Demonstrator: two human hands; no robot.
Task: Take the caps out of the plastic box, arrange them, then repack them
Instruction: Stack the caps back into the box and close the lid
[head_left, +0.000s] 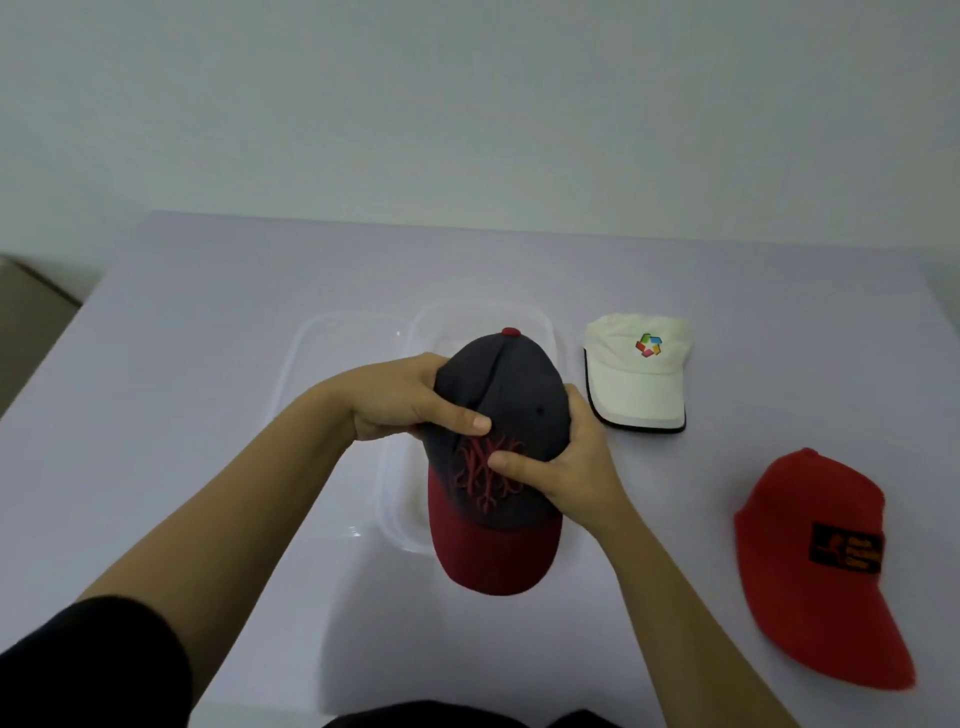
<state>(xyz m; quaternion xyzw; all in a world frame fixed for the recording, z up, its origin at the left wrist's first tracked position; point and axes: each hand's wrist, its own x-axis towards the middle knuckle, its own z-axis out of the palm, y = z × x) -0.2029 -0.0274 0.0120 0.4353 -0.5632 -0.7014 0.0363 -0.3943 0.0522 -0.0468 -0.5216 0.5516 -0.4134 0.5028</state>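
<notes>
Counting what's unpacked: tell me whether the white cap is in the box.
No, the white cap lies on the table beside the plastic box.

One head-worn wide-angle view. Sits above the near edge of the desk (208, 415), faces forward and down toward the wall (467, 104) behind it. Close range: forearms (234, 509) enter from the bottom, left hand (400, 400) and right hand (566, 462) grip the dark cap (509, 395) mid-frame. Desk's far edge fully in frame.
</notes>
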